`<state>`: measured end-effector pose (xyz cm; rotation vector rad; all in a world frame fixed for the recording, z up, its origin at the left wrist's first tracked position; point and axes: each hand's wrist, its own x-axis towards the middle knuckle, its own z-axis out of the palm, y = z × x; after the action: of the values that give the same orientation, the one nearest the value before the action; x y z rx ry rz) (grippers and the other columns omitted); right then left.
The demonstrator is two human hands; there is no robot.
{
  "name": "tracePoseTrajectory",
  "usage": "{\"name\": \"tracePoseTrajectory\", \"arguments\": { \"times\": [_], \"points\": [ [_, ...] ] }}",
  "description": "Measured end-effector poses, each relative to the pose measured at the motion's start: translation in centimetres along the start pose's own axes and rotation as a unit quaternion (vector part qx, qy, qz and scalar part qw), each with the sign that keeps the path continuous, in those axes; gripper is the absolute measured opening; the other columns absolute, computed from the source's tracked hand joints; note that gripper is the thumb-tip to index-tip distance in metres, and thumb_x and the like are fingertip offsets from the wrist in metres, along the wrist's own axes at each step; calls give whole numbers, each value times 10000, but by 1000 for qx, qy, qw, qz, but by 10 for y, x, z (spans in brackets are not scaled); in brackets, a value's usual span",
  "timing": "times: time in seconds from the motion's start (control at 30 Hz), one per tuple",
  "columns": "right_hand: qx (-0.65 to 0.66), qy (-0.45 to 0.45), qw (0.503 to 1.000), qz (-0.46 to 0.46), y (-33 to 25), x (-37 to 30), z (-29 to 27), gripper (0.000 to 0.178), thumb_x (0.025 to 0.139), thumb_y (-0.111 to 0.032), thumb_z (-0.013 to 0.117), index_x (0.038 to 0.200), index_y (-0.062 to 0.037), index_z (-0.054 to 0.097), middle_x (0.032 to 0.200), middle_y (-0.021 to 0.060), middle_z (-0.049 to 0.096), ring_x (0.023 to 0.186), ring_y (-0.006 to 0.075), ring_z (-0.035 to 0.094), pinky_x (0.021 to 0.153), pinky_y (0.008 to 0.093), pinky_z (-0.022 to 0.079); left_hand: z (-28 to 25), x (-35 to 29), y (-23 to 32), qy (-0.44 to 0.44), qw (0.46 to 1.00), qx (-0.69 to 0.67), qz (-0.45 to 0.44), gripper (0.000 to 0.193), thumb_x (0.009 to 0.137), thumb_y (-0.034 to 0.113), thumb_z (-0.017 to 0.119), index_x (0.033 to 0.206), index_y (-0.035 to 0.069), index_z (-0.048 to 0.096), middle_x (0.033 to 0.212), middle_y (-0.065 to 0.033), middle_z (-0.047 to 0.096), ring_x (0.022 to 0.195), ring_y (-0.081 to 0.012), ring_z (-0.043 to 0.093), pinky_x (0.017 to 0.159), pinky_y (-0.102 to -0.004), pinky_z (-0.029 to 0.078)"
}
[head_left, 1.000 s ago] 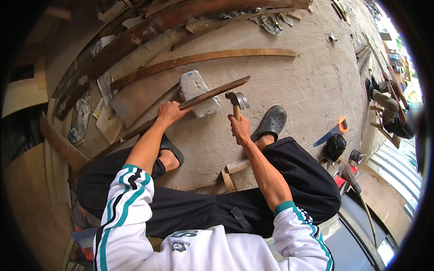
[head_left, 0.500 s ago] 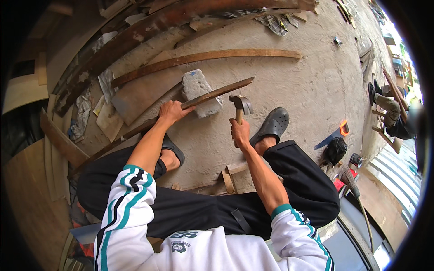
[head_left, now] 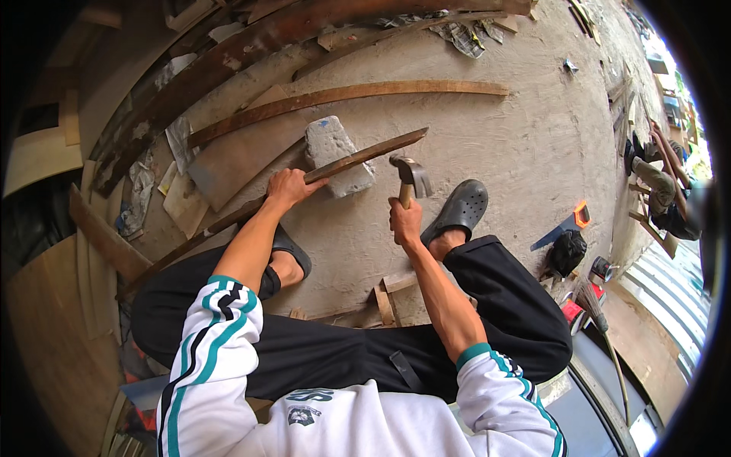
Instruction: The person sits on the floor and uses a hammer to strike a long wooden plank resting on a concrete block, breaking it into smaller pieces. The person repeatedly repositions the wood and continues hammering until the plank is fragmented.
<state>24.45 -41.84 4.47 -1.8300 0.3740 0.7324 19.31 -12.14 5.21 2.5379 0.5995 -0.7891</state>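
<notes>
My left hand [head_left: 289, 189] is closed round a long, narrow wooden strip [head_left: 365, 154]. The strip slants from the lower left up to the right and lies across a rough grey concrete block [head_left: 329, 142], its far end sticking out past the block. In my right hand [head_left: 405, 221] is a claw hammer [head_left: 412, 178], gripped by its wooden handle. Its metal head is up, to the right of the block and apart from the strip. My feet, in dark clogs [head_left: 463, 207], stand on either side of this work.
Another long wooden strip [head_left: 365, 91] and a thick brown beam [head_left: 228, 61] lie beyond the block. To the right are a handsaw [head_left: 561, 230], a black plastic bag [head_left: 566, 253] and a broom [head_left: 591, 302]. Plywood sheets [head_left: 61, 305] lean at the left. A person [head_left: 661, 183] sits at the far right.
The hammer's head has shifted slightly right and tilted in my right hand. My left hand and the strip stay almost in place. The person at far right has moved their arms.
</notes>
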Motion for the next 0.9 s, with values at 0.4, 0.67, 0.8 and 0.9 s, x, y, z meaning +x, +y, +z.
{"name": "tracePoseTrajectory", "arguments": {
  "times": [0.4, 0.67, 0.8, 0.9],
  "points": [
    [25, -2, 997, 79, -12, -5, -7, 210, 877, -159, 620, 733, -73, 493, 558, 6, 478, 423, 119, 459, 387, 310, 387, 0, 0, 2, -7, 1000, 5, -4, 797, 778, 808, 553, 861, 43, 759, 841, -218, 719, 834, -393, 704, 741, -473, 555],
    [150, -26, 976, 158, -26, -8, 30, 207, 866, -207, 631, 765, -89, 492, 554, -12, 438, 420, 123, 413, 401, 321, 347, 1, 0, 4, 9, 1000, 16, 7, 752, 779, 787, 573, 875, 66, 763, 843, -226, 715, 828, -395, 700, 738, -485, 546],
    [132, -55, 969, 200, -25, -7, 12, 217, 865, -221, 621, 784, -105, 457, 580, -11, 418, 435, 128, 387, 415, 329, 340, 1, -2, 2, -2, 1000, 8, -5, 829, 771, 824, 533, 898, 35, 755, 877, -226, 718, 876, -400, 698, 775, -489, 544],
    [224, -19, 954, 198, -28, -3, 11, 189, 867, -216, 604, 832, -96, 463, 593, -6, 419, 442, 132, 403, 411, 330, 352, -2, -3, 4, -5, 1000, 7, -6, 848, 772, 832, 519, 915, 29, 752, 898, -229, 718, 892, -403, 695, 795, -494, 539]
  ]
}}
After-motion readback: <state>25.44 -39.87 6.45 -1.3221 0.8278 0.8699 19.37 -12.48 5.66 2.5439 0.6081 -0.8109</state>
